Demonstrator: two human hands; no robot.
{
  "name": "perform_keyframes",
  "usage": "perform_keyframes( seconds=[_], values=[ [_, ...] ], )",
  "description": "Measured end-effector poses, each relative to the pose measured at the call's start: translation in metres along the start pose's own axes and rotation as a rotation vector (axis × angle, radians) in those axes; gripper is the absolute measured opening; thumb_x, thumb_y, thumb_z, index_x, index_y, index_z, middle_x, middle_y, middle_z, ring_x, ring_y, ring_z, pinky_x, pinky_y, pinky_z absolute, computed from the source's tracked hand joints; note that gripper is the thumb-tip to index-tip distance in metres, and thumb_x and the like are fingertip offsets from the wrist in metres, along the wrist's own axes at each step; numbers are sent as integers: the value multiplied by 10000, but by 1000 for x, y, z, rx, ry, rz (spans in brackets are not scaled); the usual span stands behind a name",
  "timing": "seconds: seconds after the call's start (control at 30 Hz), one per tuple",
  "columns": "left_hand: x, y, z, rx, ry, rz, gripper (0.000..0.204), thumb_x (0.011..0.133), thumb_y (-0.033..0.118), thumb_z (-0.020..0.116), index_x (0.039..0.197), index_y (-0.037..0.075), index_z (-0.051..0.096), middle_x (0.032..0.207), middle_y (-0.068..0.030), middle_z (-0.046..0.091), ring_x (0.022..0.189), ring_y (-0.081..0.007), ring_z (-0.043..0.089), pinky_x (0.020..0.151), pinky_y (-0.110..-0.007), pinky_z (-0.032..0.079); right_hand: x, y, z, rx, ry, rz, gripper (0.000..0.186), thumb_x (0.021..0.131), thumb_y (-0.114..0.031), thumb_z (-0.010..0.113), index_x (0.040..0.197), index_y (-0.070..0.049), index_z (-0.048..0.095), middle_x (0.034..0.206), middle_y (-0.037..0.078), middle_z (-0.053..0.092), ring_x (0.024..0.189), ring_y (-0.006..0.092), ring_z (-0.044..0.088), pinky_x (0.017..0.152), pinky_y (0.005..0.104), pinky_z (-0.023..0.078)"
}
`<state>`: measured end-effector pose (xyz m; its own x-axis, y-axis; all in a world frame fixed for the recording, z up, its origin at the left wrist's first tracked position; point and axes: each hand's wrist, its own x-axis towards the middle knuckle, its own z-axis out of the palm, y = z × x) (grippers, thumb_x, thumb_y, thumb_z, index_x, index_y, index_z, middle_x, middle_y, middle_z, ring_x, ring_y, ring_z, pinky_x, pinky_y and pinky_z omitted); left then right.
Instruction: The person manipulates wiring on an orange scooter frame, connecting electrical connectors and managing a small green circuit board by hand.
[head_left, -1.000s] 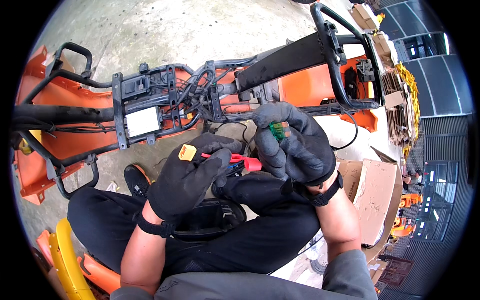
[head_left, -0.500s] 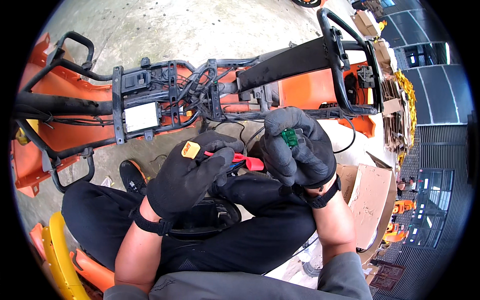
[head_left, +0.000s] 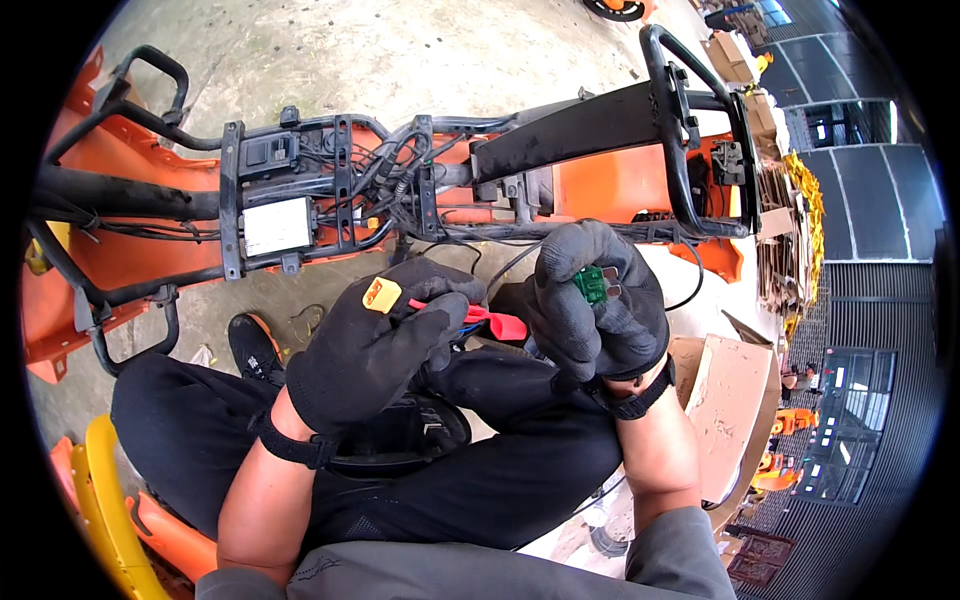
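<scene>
My left hand (head_left: 365, 350), in a black glove, is closed on a red fuse holder lead. Its red rubber cap (head_left: 507, 326) sticks out past the fingertips toward the other hand. On top of the same hand sits a yellow power connector (head_left: 381, 295). Between the thumb and fingers of my right hand (head_left: 625, 330), also gloved, is a green blade fuse (head_left: 592, 284) with its metal prongs pointing right. A small gap separates the fuse hand from the red cap. Part of a blue wire shows beneath the red lead.
Beyond my hands lies a black tubular vehicle frame (head_left: 230, 200) with orange panels, bundled cables (head_left: 395, 180) and a white-labelled box (head_left: 278, 226). An open cardboard box (head_left: 733, 400) stands at right. A yellow curved part (head_left: 108, 500) is at lower left, and stacked cardboard (head_left: 775, 220) at far right.
My right hand has turned slightly, so the green fuse and its prongs show more fully. The left hand keeps its hold on the red lead. The whole view has shifted a little.
</scene>
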<state>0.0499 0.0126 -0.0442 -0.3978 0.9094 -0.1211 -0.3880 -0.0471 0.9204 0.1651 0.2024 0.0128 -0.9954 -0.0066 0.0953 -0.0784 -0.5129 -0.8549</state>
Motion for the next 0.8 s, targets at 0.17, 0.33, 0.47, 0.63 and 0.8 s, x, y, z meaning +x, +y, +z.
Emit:
perform_keyframes(
  seconds=[0.17,0.33,0.47,0.63,0.8],
  values=[
    [0,-3,0,39,19,75,274,948,160,561,1145,-16,633,1025,-74,615,753,-102,578,666,-253,458,2,1,14,-49,125,7,350,942,-218,601,1176,30,524,634,46,536,438,94,456,419,220,358],
    [-1,1,-1,-11,4,-2,270,948,148,559,1143,-25,628,1049,-84,632,775,-107,587,686,-254,466,-1,-1,0,-23,1,20,350,970,-176,545,1226,63,523,841,137,623,586,130,576,530,248,478],
    [-2,1,-2,-4,20,30,253,948,130,557,1143,-17,620,917,-46,616,760,-94,566,677,-253,465,2,-10,18,-376,366,135,365,926,-102,556,1256,51,528,958,118,653,726,138,630,657,258,524],
    [2,3,1,29,-24,50,293,923,127,560,1170,-25,603,875,-44,617,724,-89,566,680,-249,469,0,-17,19,-1061,332,-49,321,811,-49,675,1120,26,636,991,114,676,812,175,652,712,295,528],
    [2,-3,6,86,113,127,315,905,148,582,1167,-26,608,1001,-74,662,755,-96,596,698,-254,495,0,-15,24,-1373,162,-93,265,769,-33,704,1034,-36,690,951,118,693,840,252,679,725,325,526]
  ],
)
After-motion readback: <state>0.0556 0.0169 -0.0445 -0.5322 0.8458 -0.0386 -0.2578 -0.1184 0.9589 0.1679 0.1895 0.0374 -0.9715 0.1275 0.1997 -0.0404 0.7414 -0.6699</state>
